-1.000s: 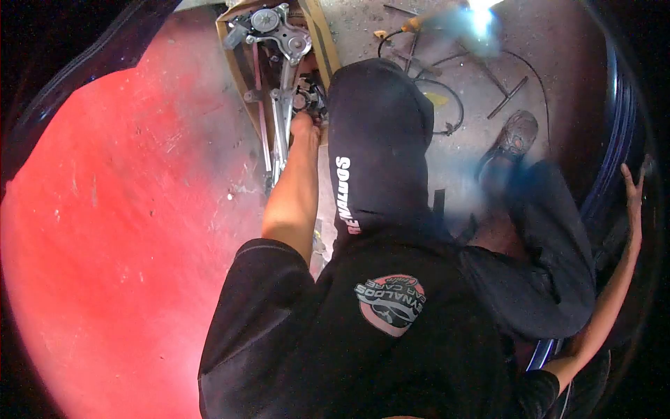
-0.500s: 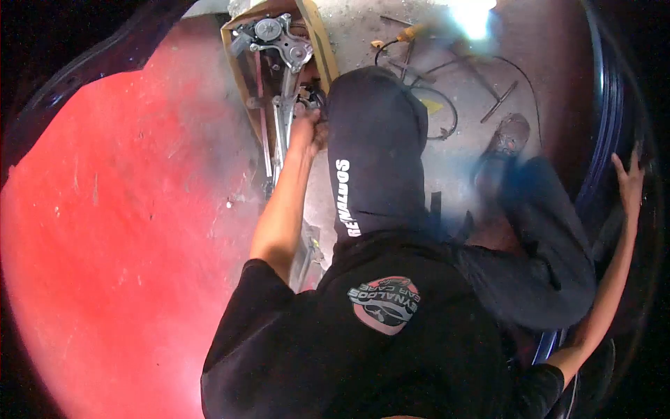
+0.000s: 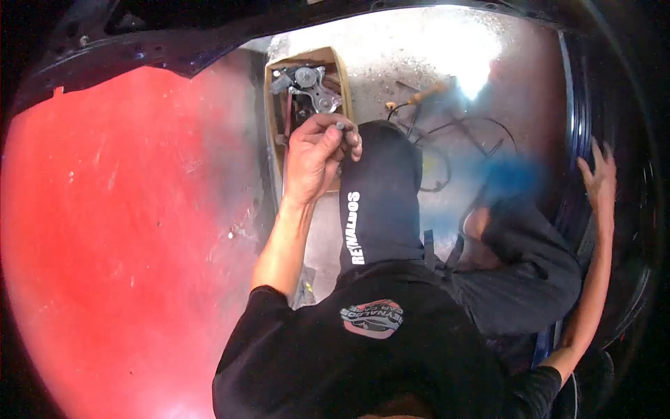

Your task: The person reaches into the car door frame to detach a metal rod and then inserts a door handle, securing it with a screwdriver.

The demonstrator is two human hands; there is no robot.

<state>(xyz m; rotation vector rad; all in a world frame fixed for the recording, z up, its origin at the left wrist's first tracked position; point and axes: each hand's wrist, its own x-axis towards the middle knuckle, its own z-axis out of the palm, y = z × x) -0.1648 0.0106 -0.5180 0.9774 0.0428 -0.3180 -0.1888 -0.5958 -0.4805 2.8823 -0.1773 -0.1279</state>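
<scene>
My left hand is raised over my knee, near the cardboard box. Thumb and fingers pinch a small grey bolt, with only its round end showing. Behind that hand, a window regulator with a round motor lies in the box, partly covered by my fingers and wrist. Far to the right, my right hand rests with spread fingers against the dark, ridged car door sill, and nothing is in it.
A large scuffed red panel fills the left side. Dark car bodywork crosses the top. On the concrete floor lie a glaring work light, its yellow handle and a looping black cable. Blue smears blur part of the view.
My left hand has come up out of the box, holding the small bolt. The camera view has shifted, showing more dark bodywork above. My right hand stays spread at the sill.
</scene>
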